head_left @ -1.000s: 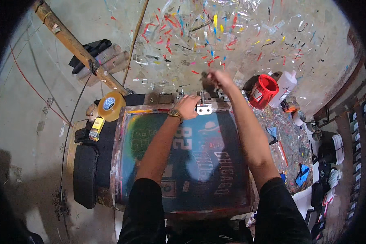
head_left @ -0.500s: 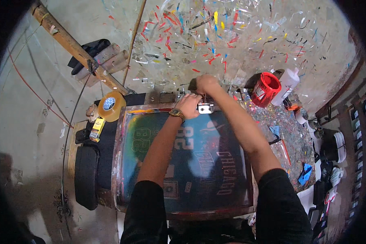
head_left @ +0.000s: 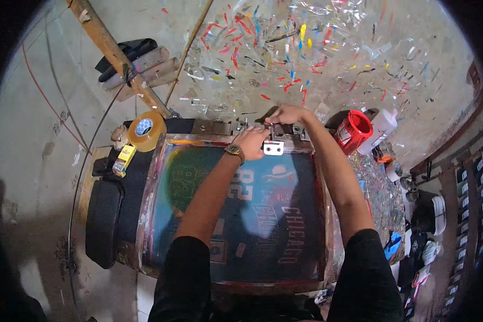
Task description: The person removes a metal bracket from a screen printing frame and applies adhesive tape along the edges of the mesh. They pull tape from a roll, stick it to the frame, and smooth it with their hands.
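A grey wall point(head_left: 284, 70), smeared with red, blue, yellow, white and black paint, rises behind the table point(head_left: 378, 185), whose paint-spattered top shows at the right. On the table, in front of the person, lies the screen-printing frame point(head_left: 144, 220), its wooden rails around a dark blue-green mesh point(head_left: 300, 185) with pale lettering and designs. A thick wooden pole point(head_left: 104, 45) slants against the wall at the upper left. Left of the frame is a long black pad point(head_left: 104, 222) with rounded corners. Beyond the frame's far right corner, a red paint bucket point(head_left: 353, 132) stands just beside a white plastic bottle point(head_left: 381, 129).

The left hand point(head_left: 252, 143) lies palm down over the middle of the frame's far rail; its fingers reach the metal hinge clamp, and whether its grip is pressed on anything I cannot tell. The right hand point(head_left: 287, 115) is just beyond, fingers bent down at the clamp; whether its grip pinches a part cannot be made out.

Near the far left corner sits a roll of clear tape point(head_left: 156, 135), with a small yellow box point(head_left: 123, 160) nearer the person. The hinge clamp point(head_left: 273, 148) shows a bright plate on the far rail, right of the left hand. A wristwatch point(head_left: 235, 153) circles the left wrist.
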Demonstrator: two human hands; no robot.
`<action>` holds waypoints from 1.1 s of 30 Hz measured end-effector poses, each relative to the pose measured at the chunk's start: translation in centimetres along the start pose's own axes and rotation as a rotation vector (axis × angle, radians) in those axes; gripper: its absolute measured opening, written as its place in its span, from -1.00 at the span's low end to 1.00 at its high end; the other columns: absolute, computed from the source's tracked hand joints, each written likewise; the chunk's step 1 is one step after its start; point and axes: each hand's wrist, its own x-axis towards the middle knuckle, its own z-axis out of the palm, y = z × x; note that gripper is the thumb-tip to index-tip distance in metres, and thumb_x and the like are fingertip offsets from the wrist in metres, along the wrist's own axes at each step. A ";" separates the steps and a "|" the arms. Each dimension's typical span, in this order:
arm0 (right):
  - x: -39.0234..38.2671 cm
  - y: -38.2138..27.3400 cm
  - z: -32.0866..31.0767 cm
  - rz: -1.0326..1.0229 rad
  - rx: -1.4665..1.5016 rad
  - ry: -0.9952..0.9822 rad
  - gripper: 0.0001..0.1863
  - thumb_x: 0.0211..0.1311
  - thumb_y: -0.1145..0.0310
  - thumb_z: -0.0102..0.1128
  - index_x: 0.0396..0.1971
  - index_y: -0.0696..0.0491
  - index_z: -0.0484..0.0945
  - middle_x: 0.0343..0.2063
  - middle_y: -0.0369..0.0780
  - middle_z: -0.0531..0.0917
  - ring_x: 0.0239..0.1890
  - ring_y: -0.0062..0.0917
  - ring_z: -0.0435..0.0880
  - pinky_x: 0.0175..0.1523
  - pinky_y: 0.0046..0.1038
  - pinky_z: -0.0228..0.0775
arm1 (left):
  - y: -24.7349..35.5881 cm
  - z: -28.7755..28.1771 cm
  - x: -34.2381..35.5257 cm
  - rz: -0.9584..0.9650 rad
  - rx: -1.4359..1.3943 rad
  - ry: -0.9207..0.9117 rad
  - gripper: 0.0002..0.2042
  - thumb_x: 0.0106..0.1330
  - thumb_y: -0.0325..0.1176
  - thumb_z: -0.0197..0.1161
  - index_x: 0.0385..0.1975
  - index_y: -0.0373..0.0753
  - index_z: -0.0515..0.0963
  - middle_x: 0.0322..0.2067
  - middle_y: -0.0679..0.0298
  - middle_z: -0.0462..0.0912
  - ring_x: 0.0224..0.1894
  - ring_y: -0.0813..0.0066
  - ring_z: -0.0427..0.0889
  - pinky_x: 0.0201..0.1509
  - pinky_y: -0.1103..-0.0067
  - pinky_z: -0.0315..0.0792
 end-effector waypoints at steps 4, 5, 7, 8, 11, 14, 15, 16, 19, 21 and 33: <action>-0.2 1.3 1.0 -0.010 0.164 -0.066 -0.58 0.44 -0.03 0.18 -0.32 0.02 0.79 -0.53 -0.27 0.74 -0.48 -0.57 0.63 -0.31 -0.37 0.46 | -0.3 0.2 0.2 0.048 -0.003 0.032 -0.46 -0.03 -0.29 0.38 0.01 -0.29 0.44 -0.04 -0.02 0.61 0.15 -0.02 0.54 0.31 0.22 0.34; 0.4 0.7 1.2 -0.008 0.022 -0.057 -0.58 0.44 0.00 0.18 -0.32 0.04 0.79 -0.54 -0.27 0.74 -0.50 -0.56 0.63 -0.31 -0.36 0.46 | -0.4 0.4 0.2 0.057 -0.005 0.036 -0.46 -0.03 -0.29 0.37 0.01 -0.28 0.44 -0.05 -0.03 0.61 0.14 -0.02 0.54 0.31 0.21 0.34; 1.7 -1.1 1.6 0.055 -0.293 -0.040 -0.58 0.39 0.01 0.23 -0.33 0.09 0.78 -0.54 -0.23 0.74 -0.51 -0.52 0.65 -0.32 -0.32 0.49 | -0.6 0.5 0.3 0.063 -0.003 0.034 -0.45 -0.03 -0.29 0.36 0.03 -0.29 0.44 -0.04 -0.04 0.61 0.14 -0.03 0.54 0.34 0.20 0.30; 2.3 -1.9 1.8 0.005 -0.411 -0.024 -0.57 0.36 0.00 0.26 -0.34 0.11 0.78 -0.54 -0.21 0.74 -0.51 -0.50 0.65 -0.32 -0.31 0.50 | -0.7 0.6 0.3 0.053 -0.022 0.020 -0.44 -0.03 -0.29 0.35 0.05 -0.29 0.44 -0.03 -0.04 0.61 0.15 -0.03 0.54 0.36 0.20 0.29; 2.8 -2.8 0.9 0.036 -0.517 -0.145 -0.43 0.21 -0.21 0.35 -0.41 0.10 0.77 -0.49 -0.18 0.74 -0.57 -0.51 0.59 -0.40 -0.32 0.46 | -0.8 0.6 0.3 0.052 -0.019 0.040 -0.42 -0.02 -0.30 0.33 0.09 -0.29 0.43 -0.01 -0.05 0.61 0.15 -0.04 0.54 0.36 0.19 0.29; 1.1 -0.9 -0.6 0.402 0.116 -0.267 -0.35 0.18 -0.38 0.28 -0.40 0.02 0.78 -0.58 -0.30 0.65 -0.64 -0.57 0.45 -0.48 -0.40 0.35 | -0.6 0.4 0.3 0.041 0.026 0.015 -0.40 -0.02 -0.31 0.33 0.12 -0.28 0.42 0.00 -0.05 0.60 0.16 -0.04 0.54 0.35 0.18 0.31; 0.6 -0.2 -0.6 0.427 0.040 -0.292 -0.31 0.16 -0.49 0.20 -0.49 -0.06 0.73 -0.70 -0.43 0.47 -0.67 -0.64 0.31 -0.53 -0.47 0.19 | -0.5 0.3 0.3 0.039 0.019 0.017 -0.39 -0.02 -0.30 0.34 0.13 -0.28 0.42 0.01 -0.05 0.60 0.16 -0.03 0.53 0.35 0.19 0.31; 0.3 0.3 -0.6 0.346 0.128 -0.304 -0.31 0.16 -0.48 0.20 -0.52 -0.06 0.70 -0.71 -0.43 0.44 -0.67 -0.64 0.31 -0.53 -0.45 0.16 | -0.5 0.3 0.3 0.030 0.013 -0.006 -0.39 -0.02 -0.30 0.34 0.13 -0.28 0.42 0.01 -0.05 0.60 0.17 -0.03 0.53 0.35 0.20 0.32; 0.8 1.2 0.2 0.348 0.227 -0.210 -0.38 0.20 -0.35 0.27 -0.68 -0.07 0.51 -0.73 -0.43 0.39 -0.68 -0.63 0.30 -0.55 -0.39 0.06 | -0.3 0.2 0.2 -0.009 0.007 -0.029 -0.39 -0.02 -0.30 0.35 0.13 -0.28 0.43 0.02 -0.05 0.59 0.18 -0.02 0.52 0.35 0.23 0.33; 2.7 1.6 1.3 0.384 0.075 -0.112 -0.51 0.17 -0.17 0.30 -0.60 0.00 0.61 -0.69 -0.34 0.50 -0.64 -0.52 0.40 -0.52 -0.32 0.17 | -0.2 0.2 0.2 -0.015 0.020 -0.008 -0.39 -0.02 -0.30 0.36 0.12 -0.28 0.44 0.02 -0.04 0.59 0.18 -0.01 0.52 0.34 0.25 0.34; 11.0 8.4 3.5 0.249 -0.419 -0.257 -0.57 -0.01 0.18 0.27 -0.09 -0.05 0.76 -0.03 -0.06 0.75 -0.06 -0.18 0.74 0.00 -0.21 0.56 | -0.5 0.5 0.3 0.037 0.009 0.020 -0.37 -0.05 -0.32 0.36 0.13 -0.31 0.43 0.03 -0.07 0.60 0.19 -0.01 0.52 0.35 0.23 0.32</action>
